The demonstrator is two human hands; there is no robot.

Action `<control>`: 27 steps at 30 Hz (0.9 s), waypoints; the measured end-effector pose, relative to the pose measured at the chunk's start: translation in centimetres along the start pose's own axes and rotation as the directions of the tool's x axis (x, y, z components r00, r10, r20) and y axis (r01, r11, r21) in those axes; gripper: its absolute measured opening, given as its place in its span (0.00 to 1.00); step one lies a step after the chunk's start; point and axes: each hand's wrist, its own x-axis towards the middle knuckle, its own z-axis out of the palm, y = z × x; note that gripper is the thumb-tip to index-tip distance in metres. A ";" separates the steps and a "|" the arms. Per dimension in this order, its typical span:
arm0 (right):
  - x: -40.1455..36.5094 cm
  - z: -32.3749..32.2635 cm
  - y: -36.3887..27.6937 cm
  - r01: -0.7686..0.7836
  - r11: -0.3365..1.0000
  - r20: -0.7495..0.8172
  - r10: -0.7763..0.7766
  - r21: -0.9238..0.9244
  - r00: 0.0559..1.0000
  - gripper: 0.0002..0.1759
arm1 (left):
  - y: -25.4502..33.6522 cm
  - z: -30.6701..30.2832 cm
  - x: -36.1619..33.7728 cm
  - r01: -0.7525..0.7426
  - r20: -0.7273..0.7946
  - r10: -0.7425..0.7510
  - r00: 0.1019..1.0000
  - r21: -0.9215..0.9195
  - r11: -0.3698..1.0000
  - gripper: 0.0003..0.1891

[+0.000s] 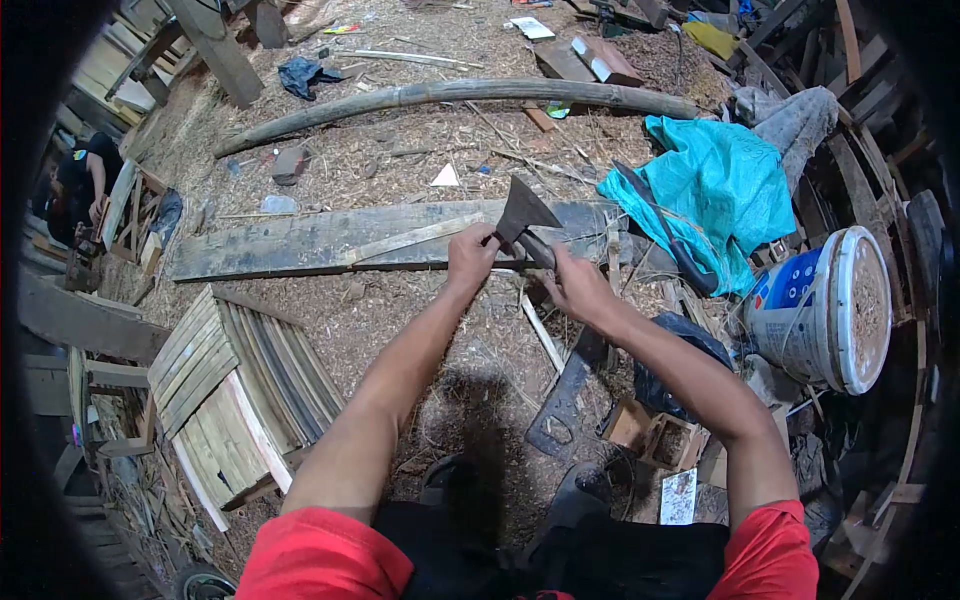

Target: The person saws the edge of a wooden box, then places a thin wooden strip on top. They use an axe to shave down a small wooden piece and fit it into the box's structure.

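An axe (pixel 525 212) is held up in front of me, its dark flared blade pointing upward. My right hand (pixel 583 287) is closed around its short visible handle. My left hand (pixel 470 256) pinches at the back of the axe head; its fingertips are partly hidden. Below the hands lies a long grey plank (pixel 300 240), with a thin wooden strip (pixel 420 238) resting across it. Nearer my feet, a handsaw (pixel 562 405) lies on the ground.
A machete (pixel 665 225) rests against a teal tarp (pixel 735 185) on the right, beside a white bucket (pixel 810 310) tipped over. A slatted wooden structure (pixel 235 390) stands at left. Beyond the plank runs a long bamboo pole (pixel 450 92). Another person (pixel 95 180) crouches far left.
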 end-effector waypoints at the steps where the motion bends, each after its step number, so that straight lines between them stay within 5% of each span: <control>1: 0.1 0.2 0.0 0.019 1.000 -0.037 -0.018 0.010 0.999 0.21 | -0.3 0.0 0.0 -0.014 0.003 0.014 1.000 -0.007 1.000 0.07; 7: 0.9 0.4 -0.7 0.053 0.999 -0.113 -0.051 0.013 0.992 0.18 | -0.2 -0.5 -0.2 -0.050 0.005 0.050 0.999 -0.014 0.999 0.06; 13: 1.4 -0.2 -0.6 -0.006 1.000 0.015 0.006 0.000 1.000 0.20 | -0.4 -0.3 -0.1 -0.035 0.000 0.035 0.999 -0.043 0.998 0.07; 17: 1.4 -0.7 -1.9 0.039 0.999 -0.105 -0.039 0.002 0.994 0.20 | -0.6 -0.4 -0.1 -0.052 0.016 0.052 0.999 -0.026 0.998 0.07; 20: 1.0 0.2 -0.8 0.014 0.998 0.034 -0.012 -0.061 0.999 0.19 | -0.2 -0.5 -0.1 -0.032 0.015 0.033 0.999 -0.025 0.999 0.07; 27: 1.6 -1.2 -2.2 -0.005 0.997 -0.078 0.011 0.071 0.997 0.18 | -0.4 -0.3 0.0 -0.039 -0.010 0.038 0.999 -0.077 0.996 0.06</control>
